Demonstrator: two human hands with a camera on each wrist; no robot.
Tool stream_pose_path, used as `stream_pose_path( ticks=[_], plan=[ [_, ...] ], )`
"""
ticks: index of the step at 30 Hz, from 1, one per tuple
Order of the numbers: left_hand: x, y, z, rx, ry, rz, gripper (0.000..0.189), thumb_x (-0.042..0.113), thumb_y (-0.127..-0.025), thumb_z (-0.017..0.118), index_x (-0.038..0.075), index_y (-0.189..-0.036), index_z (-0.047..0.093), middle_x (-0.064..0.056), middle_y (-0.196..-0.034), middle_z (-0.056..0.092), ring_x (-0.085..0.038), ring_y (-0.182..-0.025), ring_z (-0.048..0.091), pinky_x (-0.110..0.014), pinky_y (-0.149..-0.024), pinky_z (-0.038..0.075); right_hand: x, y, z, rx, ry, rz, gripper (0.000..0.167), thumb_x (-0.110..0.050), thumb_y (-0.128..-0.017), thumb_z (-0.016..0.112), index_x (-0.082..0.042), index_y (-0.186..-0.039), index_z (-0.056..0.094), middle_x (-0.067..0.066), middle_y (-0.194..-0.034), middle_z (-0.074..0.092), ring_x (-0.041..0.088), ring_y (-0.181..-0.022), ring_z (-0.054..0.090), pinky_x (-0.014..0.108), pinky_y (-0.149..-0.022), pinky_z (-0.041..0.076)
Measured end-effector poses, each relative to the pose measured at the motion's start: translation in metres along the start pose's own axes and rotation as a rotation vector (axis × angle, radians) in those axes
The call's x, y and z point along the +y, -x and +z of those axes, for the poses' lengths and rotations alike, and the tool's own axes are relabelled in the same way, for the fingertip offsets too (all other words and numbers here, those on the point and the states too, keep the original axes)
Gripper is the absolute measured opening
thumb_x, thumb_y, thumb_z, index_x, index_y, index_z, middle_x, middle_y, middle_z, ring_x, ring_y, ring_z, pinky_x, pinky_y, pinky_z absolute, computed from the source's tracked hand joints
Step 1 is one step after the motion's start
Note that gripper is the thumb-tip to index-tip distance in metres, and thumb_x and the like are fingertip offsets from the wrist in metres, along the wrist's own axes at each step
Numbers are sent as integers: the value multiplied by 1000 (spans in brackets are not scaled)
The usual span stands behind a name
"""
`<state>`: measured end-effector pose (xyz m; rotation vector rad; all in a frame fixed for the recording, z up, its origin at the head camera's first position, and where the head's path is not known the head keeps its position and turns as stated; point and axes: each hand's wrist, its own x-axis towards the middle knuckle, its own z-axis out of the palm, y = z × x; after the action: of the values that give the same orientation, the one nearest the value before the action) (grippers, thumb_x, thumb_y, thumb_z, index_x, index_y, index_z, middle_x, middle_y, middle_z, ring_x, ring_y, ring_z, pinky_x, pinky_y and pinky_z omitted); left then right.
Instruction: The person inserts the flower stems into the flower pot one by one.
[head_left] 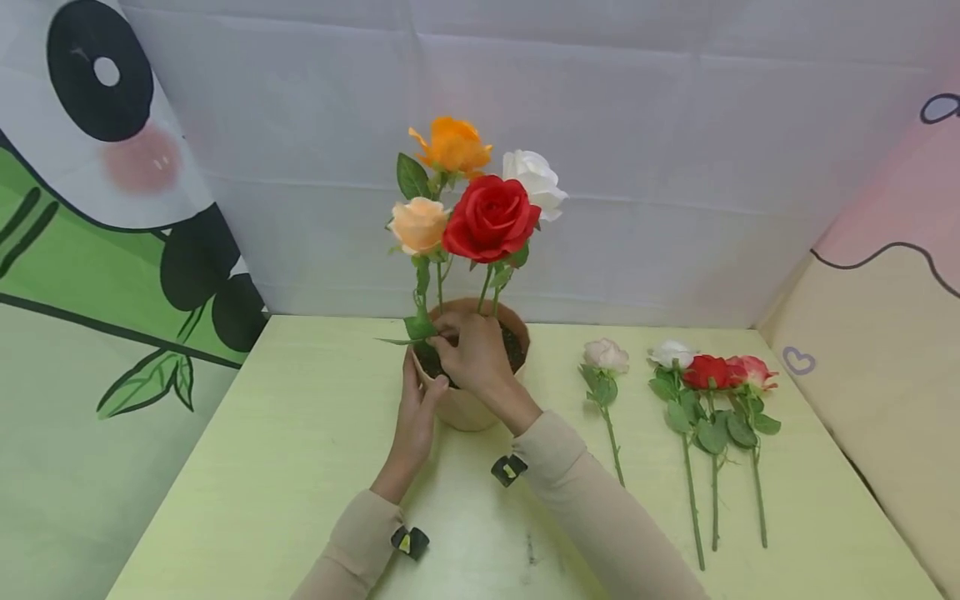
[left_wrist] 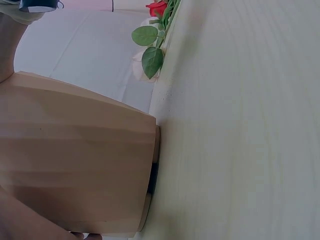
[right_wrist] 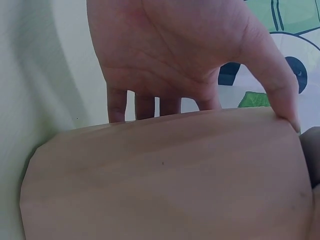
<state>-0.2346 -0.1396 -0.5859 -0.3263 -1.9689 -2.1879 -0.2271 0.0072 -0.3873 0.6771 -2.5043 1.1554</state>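
Tan pot [head_left: 467, 412] on the bench [head_left: 307, 417]: the left hand [head_left: 415, 417] grips its wall, presumably for steadiness, while inside its rim the right hand [head_left: 476, 354] pinches the peach rose [head_left: 418, 225] low, apparently for control.

Pale yellow table [head_left: 262, 467], white backdrop [head_left: 300, 125], cartoon-painted side walls [head_left: 67, 250].

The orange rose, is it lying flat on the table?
No, the orange rose stands upright in the pot.
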Motion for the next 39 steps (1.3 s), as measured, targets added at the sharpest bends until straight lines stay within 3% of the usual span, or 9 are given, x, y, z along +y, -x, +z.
stream_pose_path(
  ticks=[3, 9, 16, 23, 28, 31, 33, 38, 39],
  plan=[
    [7, 3, 3, 4, -3, 13, 89, 39, -113, 65, 44, -178, 5, 7, -186, 2, -18, -171, 9, -49, -134, 26, 1, 2, 1, 11, -2, 12, 10, -3, -97, 83, 0, -107, 85, 10, -96, 85, 24, -85, 82, 42, -84, 65],
    [58, 16, 19, -6, -45, 98, 91, 38, -113, 58, 21, -181, 0, -15, -186, 0, -36, -171, 5, -60, -135, 17, 2, 4, 1, 37, 12, 2, 14, -6, -98, 83, -2, -111, 86, 7, -98, 85, 21, -83, 81, 34, -76, 64],
    [92, 24, 30, -22, -23, 132, 86, 34, -115, 55, 24, -181, 1, -12, -186, 4, -37, -170, 15, -64, -133, 20, -1, 3, -2, 45, 13, -17, 21, -13, -98, 84, -8, -118, 86, 4, -96, 84, 16, -81, 78, 29, -73, 61],
    [77, 19, 25, -29, -14, 158, 86, 34, -115, 56, 24, -181, 3, -12, -186, 3, -35, -171, 10, -60, -135, 17, -2, 4, -1, 51, 28, 19, 24, -15, -96, 86, -9, -119, 86, 3, -97, 84, 17, -83, 79, 32, -75, 61],
    [61, 16, 19, -32, -65, 137, 82, 33, -117, 54, 29, -181, 2, -9, -187, 5, -31, -170, 18, -44, -128, 35, -5, 7, -3, 49, 20, 35, 29, -18, -95, 88, -8, -123, 85, 4, -101, 85, 19, -87, 80, 33, -78, 63],
    [67, 18, 20, -33, -75, 108, 83, 33, -117, 53, 30, -181, 0, -9, -187, 3, -34, -170, 17, -51, -128, 37, -7, 11, -4, 54, 32, 38, 34, -21, -96, 88, -8, -127, 84, 4, -105, 85, 20, -88, 80, 34, -78, 62],
    [73, 18, 21, -30, -72, 81, 84, 31, -116, 54, 28, -181, -1, -9, -187, 0, -38, -170, 12, -63, -130, 29, -9, 14, -6, 57, 34, 37, 37, -22, -96, 88, -8, -130, 83, 5, -107, 85, 20, -88, 80, 34, -77, 62],
    [29, 6, 7, -29, -32, 80, 84, 37, -116, 58, 43, -179, 4, 10, -186, 4, -21, -171, 13, -54, -133, 26, -14, 24, -14, 65, 32, -5, 40, -21, -97, 88, -7, -134, 81, 7, -114, 84, 23, -95, 80, 36, -79, 64],
    [31, 6, 8, -28, -27, 82, 83, 35, -116, 58, 43, -179, 4, 11, -186, 5, -20, -171, 14, -53, -133, 25, -15, 25, -17, 69, 33, -21, 40, -20, -97, 88, -7, -134, 81, 8, -116, 84, 23, -97, 81, 35, -80, 64]
  ],
)
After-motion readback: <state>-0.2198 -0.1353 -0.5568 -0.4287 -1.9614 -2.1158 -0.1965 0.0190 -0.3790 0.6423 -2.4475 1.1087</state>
